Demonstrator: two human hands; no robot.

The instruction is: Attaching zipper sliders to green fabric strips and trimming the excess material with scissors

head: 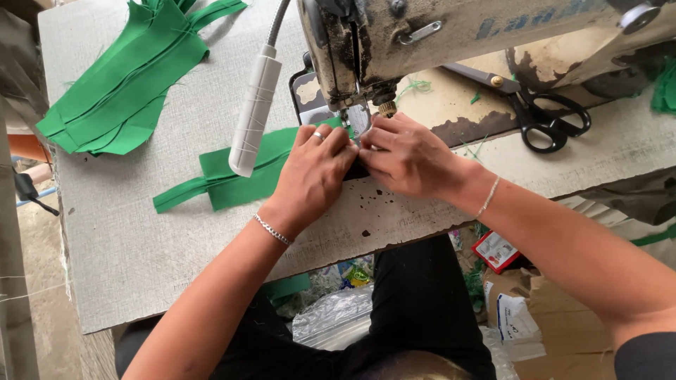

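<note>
My left hand (313,172) lies flat on a green fabric piece (232,179), pressing it to the table just left of the sewing machine's needle and presser foot (355,119). It wears a ring and a chain bracelet. My right hand (408,156) rests beside it on the right, fingers curled down at the fabric's edge under the needle. The part of the fabric beneath both hands is hidden. The worn beige sewing machine head (422,35) stands directly above the hands.
A stack of green fabric pieces (127,84) lies at the table's far left. A white tube lamp (253,112) hangs over the fabric. Black scissors (546,116) lie right of the machine. Packets, plastic and cardboard clutter the floor (507,309) below the table edge.
</note>
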